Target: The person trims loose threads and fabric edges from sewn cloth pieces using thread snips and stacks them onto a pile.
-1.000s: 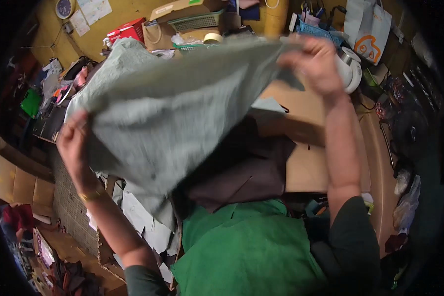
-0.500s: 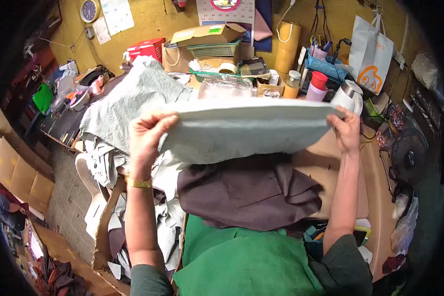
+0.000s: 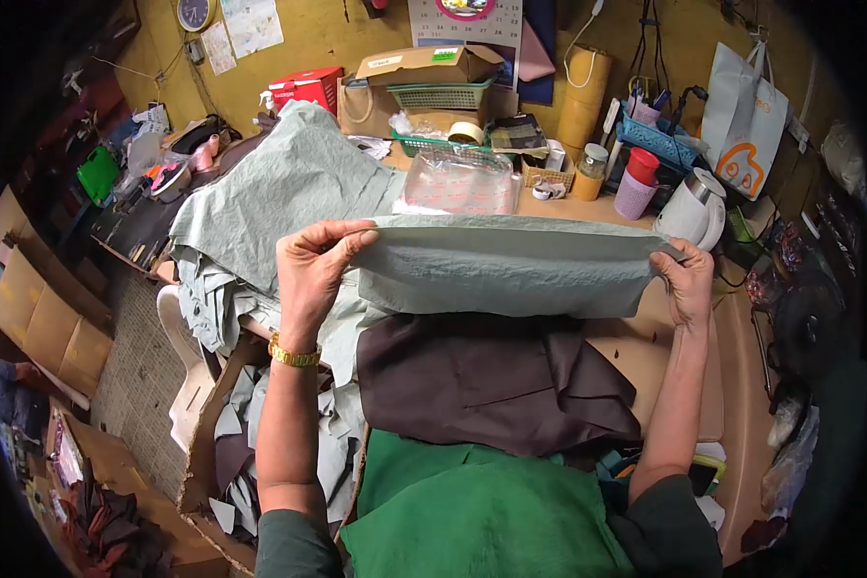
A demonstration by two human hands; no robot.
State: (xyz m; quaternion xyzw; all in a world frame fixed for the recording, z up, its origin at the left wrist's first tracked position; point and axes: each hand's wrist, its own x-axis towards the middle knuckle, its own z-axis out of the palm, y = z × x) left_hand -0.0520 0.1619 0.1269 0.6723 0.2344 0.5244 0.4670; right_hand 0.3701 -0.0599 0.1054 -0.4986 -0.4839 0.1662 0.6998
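Note:
A pale grey-green sheet (image 3: 511,270) hangs stretched between my two hands, its upper edge nearly level. My left hand (image 3: 313,265) pinches its left upper corner between thumb and fingers. At the right upper corner my right hand (image 3: 686,279) pinches it in the same way. Below the sheet, a dark brown piece (image 3: 491,385) lies across the near side of the table, partly folded. To the left, a pile of similar grey-green sheets (image 3: 270,193) is heaped on the table. Green cloth (image 3: 482,515) covers my lap.
A cardboard box (image 3: 197,462) of scraps stands at the lower left, beside a white chair (image 3: 185,371). Along the back are baskets (image 3: 443,96), a clear plastic packet (image 3: 458,183), a jar (image 3: 591,171), a red-topped cup (image 3: 636,183) and a white kettle (image 3: 694,207).
The sheet has gone from raised and slanting to low and level, held taut. Both hands have come down, and my left hand has moved right.

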